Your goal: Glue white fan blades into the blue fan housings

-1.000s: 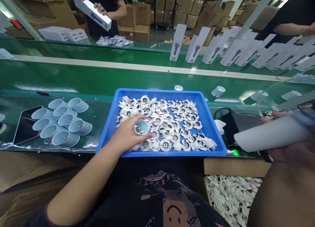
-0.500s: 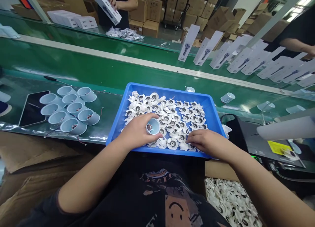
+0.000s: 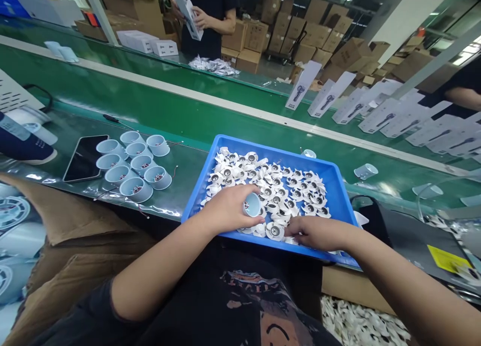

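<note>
My left hand (image 3: pixel 233 211) is wrapped round a light blue plastic cup-shaped housing (image 3: pixel 252 205), held over the blue tray (image 3: pixel 343 196) with its mouth facing up and towards me. Small wire ends or parts show inside the housing. My right hand (image 3: pixel 319 232) reaches low into the tray's near right part, fingers curled down among the white fan impellers (image 3: pixel 275 230). Its fingertips touch the impellers there, but what they pinch is hidden. The impellers, with dark round hubs, lie spread over most of the tray.
Several light blue housings (image 3: pixel 136 188) with wires stand left of the tray, beside a dark tablet-like slab (image 3: pixel 87 158). Behind runs a green conveyor belt (image 3: pixel 169 105) carrying white boxes (image 3: pixel 302 85). Across it, a person (image 3: pixel 210 20) handles a box. A carton of impellers (image 3: pixel 361 321) sits below right.
The whole view has shifted, with the bench scene now farther right and slightly lower. My right hand's fingers have moved in among the impellers at the near edge. My left hand still holds the housing.
</note>
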A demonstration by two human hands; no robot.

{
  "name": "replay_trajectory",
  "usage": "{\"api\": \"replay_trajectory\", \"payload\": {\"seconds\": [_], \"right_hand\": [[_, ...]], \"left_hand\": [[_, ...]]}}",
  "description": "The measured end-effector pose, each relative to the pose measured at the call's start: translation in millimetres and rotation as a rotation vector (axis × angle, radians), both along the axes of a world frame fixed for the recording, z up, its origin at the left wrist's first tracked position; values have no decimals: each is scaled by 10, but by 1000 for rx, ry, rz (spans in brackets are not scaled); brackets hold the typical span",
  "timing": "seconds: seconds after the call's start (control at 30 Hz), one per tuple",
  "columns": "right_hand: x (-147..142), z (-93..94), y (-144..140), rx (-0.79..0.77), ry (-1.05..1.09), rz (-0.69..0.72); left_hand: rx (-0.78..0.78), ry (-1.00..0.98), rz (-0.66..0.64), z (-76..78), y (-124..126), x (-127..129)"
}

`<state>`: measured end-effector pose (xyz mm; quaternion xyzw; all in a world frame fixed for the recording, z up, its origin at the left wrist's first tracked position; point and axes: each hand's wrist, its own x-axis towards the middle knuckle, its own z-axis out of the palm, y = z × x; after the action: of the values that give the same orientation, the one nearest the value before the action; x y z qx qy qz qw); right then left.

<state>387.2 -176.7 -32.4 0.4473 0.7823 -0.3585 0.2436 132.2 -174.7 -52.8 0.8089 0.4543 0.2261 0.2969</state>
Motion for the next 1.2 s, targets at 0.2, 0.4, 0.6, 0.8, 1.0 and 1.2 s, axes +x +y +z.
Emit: {"api": "replay_trajectory", "payload": {"seconds": [0.2, 0.4, 0.6, 0.8, 1.0, 1.2], "right_hand": [[183, -34, 34, 38, 129, -62], [231, 213, -16, 96, 582, -403], [-150, 172, -266, -1, 1033, -712], [-352, 221, -398, 60, 1171, -751], [-463, 456, -529, 734, 776, -299], [-516, 412, -498, 893, 696, -187]], "left_hand": [[-17, -62, 24, -10, -8, -5], [-92, -258, 118, 2, -60, -31], [-33, -291, -7, 107, -202, 53], [117, -316, -38, 165, -303, 68], [269, -301, -59, 163, -370, 97], [467, -305, 25, 152, -487, 171]]}}
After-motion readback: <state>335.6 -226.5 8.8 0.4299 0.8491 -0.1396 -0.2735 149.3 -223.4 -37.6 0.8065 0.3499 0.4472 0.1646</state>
